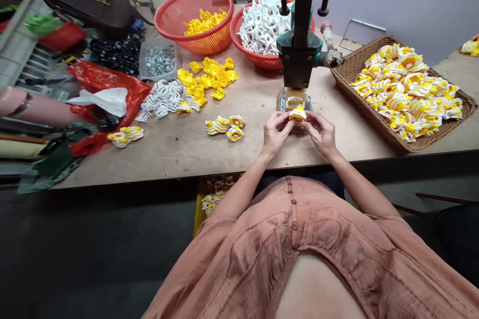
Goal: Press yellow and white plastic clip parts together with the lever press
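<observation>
Between the fingertips of my left hand (277,132) and my right hand (321,132) is a small yellow-and-white striped plastic piece (298,113). Both hands pinch it from its two sides, in front of the base of a green hand press (298,57). A pale block (295,98) sits under the press head, just behind the piece. To the left of my left hand, several similar yellow-and-white pieces (234,133) lie grouped on the table.
A wicker basket (402,145) heaped with striped pieces stands at right. Behind are a red basket (213,46) of yellow parts and another red basket (258,62) of white parts. Loose yellow parts (207,79), white strips (166,98) and a tub of screws (160,59) lie left.
</observation>
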Demonstrator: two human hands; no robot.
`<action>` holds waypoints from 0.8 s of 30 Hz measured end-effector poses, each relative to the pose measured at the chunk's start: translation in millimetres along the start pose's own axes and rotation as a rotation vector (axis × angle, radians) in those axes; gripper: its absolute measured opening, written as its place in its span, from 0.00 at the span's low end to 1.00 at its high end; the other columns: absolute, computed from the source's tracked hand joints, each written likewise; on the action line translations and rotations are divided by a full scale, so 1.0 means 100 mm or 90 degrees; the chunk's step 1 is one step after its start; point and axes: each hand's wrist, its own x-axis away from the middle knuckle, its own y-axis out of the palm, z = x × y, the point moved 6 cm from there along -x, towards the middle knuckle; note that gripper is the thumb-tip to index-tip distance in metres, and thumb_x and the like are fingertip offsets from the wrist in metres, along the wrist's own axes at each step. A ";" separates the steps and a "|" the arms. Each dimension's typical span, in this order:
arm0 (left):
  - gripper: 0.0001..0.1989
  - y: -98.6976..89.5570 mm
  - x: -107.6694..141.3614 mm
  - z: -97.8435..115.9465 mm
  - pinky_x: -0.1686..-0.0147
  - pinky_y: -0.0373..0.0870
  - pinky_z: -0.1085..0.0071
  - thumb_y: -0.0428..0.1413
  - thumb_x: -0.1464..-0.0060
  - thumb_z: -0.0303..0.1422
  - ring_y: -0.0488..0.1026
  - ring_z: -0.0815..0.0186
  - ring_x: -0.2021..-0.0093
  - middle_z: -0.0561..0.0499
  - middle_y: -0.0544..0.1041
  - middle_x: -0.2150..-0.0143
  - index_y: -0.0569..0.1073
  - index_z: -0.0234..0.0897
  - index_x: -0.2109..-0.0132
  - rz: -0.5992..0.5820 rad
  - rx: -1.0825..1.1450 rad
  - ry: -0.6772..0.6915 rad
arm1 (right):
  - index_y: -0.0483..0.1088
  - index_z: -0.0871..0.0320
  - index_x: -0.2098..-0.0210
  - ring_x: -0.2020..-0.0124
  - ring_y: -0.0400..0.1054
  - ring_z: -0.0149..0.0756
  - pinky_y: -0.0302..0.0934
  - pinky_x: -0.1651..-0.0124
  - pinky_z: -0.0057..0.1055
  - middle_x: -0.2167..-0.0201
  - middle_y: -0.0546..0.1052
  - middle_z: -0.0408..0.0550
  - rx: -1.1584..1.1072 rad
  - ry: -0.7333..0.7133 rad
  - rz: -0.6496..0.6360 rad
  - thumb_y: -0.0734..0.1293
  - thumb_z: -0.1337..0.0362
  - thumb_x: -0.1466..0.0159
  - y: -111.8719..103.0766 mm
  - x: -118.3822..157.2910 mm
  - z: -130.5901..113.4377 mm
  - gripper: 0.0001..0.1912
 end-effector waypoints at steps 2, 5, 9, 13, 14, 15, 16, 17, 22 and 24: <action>0.19 -0.01 -0.08 -0.03 0.53 0.80 0.66 0.63 0.34 0.44 0.80 0.61 0.53 0.44 0.81 0.51 0.85 0.38 0.43 0.029 -0.032 0.014 | 0.81 0.42 0.45 0.50 0.76 0.51 0.73 0.38 0.55 0.53 0.83 0.50 0.135 -0.068 0.042 0.72 0.46 0.31 0.01 -0.06 0.03 0.18; 0.17 0.01 -0.23 -0.13 0.51 0.80 0.65 0.62 0.33 0.41 0.79 0.62 0.54 0.45 0.81 0.50 0.83 0.40 0.42 0.070 -0.077 0.025 | 0.82 0.40 0.43 0.44 0.72 0.56 0.67 0.33 0.62 0.51 0.81 0.52 0.280 -0.115 0.093 0.70 0.51 0.30 0.06 -0.21 0.11 0.17; 0.13 0.06 -0.44 -0.27 0.53 0.79 0.67 0.62 0.35 0.35 0.78 0.62 0.54 0.45 0.78 0.51 0.84 0.38 0.46 0.089 -0.117 0.018 | 0.82 0.43 0.43 0.39 0.67 0.57 0.64 0.31 0.61 0.46 0.76 0.56 0.377 -0.094 0.121 0.66 0.55 0.27 0.09 -0.42 0.26 0.17; 0.09 0.06 -0.56 -0.28 0.53 0.79 0.67 0.63 0.38 0.32 0.77 0.61 0.53 0.44 0.76 0.49 0.83 0.39 0.51 0.076 -0.148 0.022 | 0.80 0.44 0.40 0.37 0.64 0.59 0.58 0.29 0.64 0.43 0.74 0.57 0.446 -0.070 0.082 0.64 0.56 0.26 0.05 -0.54 0.36 0.19; 0.09 0.06 -0.56 -0.26 0.51 0.79 0.66 0.63 0.38 0.32 0.77 0.60 0.51 0.45 0.75 0.48 0.82 0.40 0.51 0.069 -0.154 0.028 | 0.80 0.43 0.41 0.37 0.64 0.58 0.57 0.28 0.64 0.43 0.74 0.56 0.452 -0.081 0.072 0.64 0.56 0.26 0.04 -0.55 0.36 0.18; 0.09 0.05 -0.56 -0.24 0.49 0.78 0.65 0.63 0.38 0.32 0.77 0.59 0.50 0.45 0.75 0.47 0.82 0.40 0.51 0.062 -0.161 0.037 | 0.81 0.44 0.42 0.38 0.65 0.57 0.57 0.28 0.64 0.43 0.74 0.56 0.451 -0.097 0.067 0.65 0.56 0.26 0.03 -0.55 0.35 0.18; 0.09 0.04 -0.55 -0.22 0.46 0.78 0.63 0.63 0.39 0.32 0.77 0.58 0.48 0.45 0.75 0.47 0.82 0.41 0.51 0.057 -0.168 0.046 | 0.81 0.44 0.42 0.38 0.65 0.57 0.58 0.28 0.62 0.43 0.74 0.55 0.445 -0.115 0.066 0.65 0.56 0.26 0.03 -0.54 0.34 0.17; 0.10 0.03 -0.55 -0.21 0.43 0.77 0.62 0.63 0.39 0.31 0.77 0.57 0.46 0.45 0.75 0.47 0.82 0.41 0.51 0.053 -0.178 0.054 | 0.81 0.45 0.43 0.38 0.66 0.56 0.59 0.29 0.61 0.44 0.74 0.55 0.436 -0.131 0.068 0.65 0.55 0.26 0.02 -0.54 0.33 0.17; 0.08 0.00 -0.60 -0.21 0.39 0.75 0.59 0.62 0.36 0.34 0.77 0.55 0.45 0.44 0.76 0.49 0.83 0.40 0.52 0.019 -0.190 0.075 | 0.82 0.46 0.46 0.39 0.67 0.55 0.62 0.32 0.58 0.45 0.76 0.55 0.418 -0.148 0.079 0.62 0.56 0.25 0.06 -0.58 0.28 0.17; 0.09 0.00 -0.62 -0.24 0.40 0.75 0.58 0.62 0.35 0.35 0.78 0.55 0.45 0.44 0.77 0.49 0.84 0.40 0.52 0.004 -0.177 0.068 | 0.83 0.47 0.48 0.39 0.66 0.56 0.61 0.32 0.59 0.45 0.76 0.56 0.421 -0.145 0.066 0.63 0.56 0.25 0.07 -0.59 0.26 0.16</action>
